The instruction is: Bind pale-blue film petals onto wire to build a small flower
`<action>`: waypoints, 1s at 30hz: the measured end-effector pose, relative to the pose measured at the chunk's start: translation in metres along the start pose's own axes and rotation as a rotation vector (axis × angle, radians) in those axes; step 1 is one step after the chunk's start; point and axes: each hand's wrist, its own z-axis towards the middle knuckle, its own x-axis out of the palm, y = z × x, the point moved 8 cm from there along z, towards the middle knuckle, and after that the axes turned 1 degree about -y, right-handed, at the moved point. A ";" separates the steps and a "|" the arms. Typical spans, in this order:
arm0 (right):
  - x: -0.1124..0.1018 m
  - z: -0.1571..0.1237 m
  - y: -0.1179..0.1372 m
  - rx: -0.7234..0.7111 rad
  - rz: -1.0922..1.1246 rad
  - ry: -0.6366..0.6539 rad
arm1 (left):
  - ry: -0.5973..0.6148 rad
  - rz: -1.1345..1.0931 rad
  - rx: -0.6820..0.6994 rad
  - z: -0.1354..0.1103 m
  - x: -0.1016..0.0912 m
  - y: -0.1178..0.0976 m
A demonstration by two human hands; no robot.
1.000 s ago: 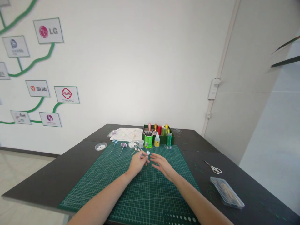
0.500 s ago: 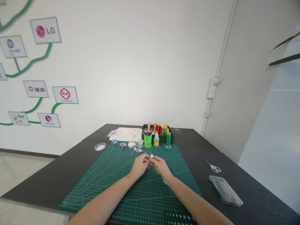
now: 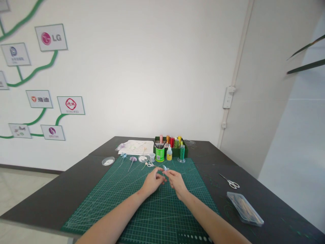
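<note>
The small pale-blue flower (image 3: pixel 166 167) lay at the meeting point of the two hands, just beyond their fingertips on the side away from the person. It seemed to slant, its upper end leaning toward the left and its lower end running down toward the right fingertips — though it was too small in the view for its long axis to be read with certainty.

The right hand (image 3: pixel 177 183) was the nearer: its thumb and forefinger appeared pinched together at the flower's base, gripping it. The left hand (image 3: pixel 151 182) stood just beside, fingers curved and the forefinger reaching across to the near left of the petals; whether it touched the flower or grasped a stem beneath it, one could not tell.

Both hands were above the green cutting mat (image 3: pixel 152 217) on the dark table (image 3: pixel 63 189). Beyond the flower stood the glue bottle (image 3: pixel 169 155) and the bright green can (image 3: pixel 159 156), both apart from the fingers, while a pair of white-handled scissors (image 3: pixel 150 164) lay near the left hand, on its far side.
</note>
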 end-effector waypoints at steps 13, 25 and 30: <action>-0.004 0.007 0.003 -0.033 0.099 0.068 | 0.147 -0.213 -0.036 0.007 0.013 0.014; 0.004 0.004 0.011 -0.054 0.158 0.167 | 0.098 -0.526 -0.257 -0.005 0.014 0.010; 0.006 0.003 0.012 -0.060 0.165 0.191 | 0.107 -0.545 -0.243 -0.003 0.012 0.011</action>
